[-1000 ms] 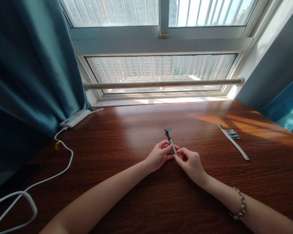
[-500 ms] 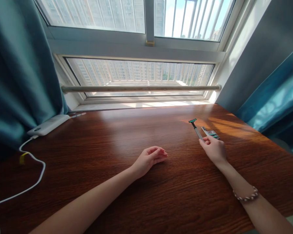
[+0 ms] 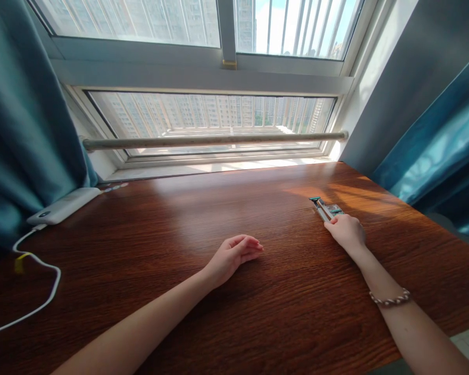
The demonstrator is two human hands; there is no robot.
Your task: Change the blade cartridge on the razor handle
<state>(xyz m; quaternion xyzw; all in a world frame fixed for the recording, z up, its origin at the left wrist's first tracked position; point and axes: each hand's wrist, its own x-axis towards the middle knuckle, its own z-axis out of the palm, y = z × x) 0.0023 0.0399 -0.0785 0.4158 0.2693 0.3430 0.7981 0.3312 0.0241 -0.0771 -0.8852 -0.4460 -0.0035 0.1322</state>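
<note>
At the right of the table, my right hand is closed at the lower end of a razor with a grey handle and a green-and-black head. The razor is low at the tabletop, its head pointing away from me. A second slim light handle lies right beside it. Just behind my fingers sits a small clear pack with green and dark parts, partly covered by the hand. My left hand rests on the wood near the middle, empty, with its fingers loosely bent and apart from the thumb.
The brown wooden table meets a window sill with a rail across it. At the left lie a white power bank and its white cable. Blue curtains hang at both sides.
My right hand has lowered the razor, bringing its head down and closer to the second handle and the pack. The left hand keeps its pose. The view has shifted slightly.
</note>
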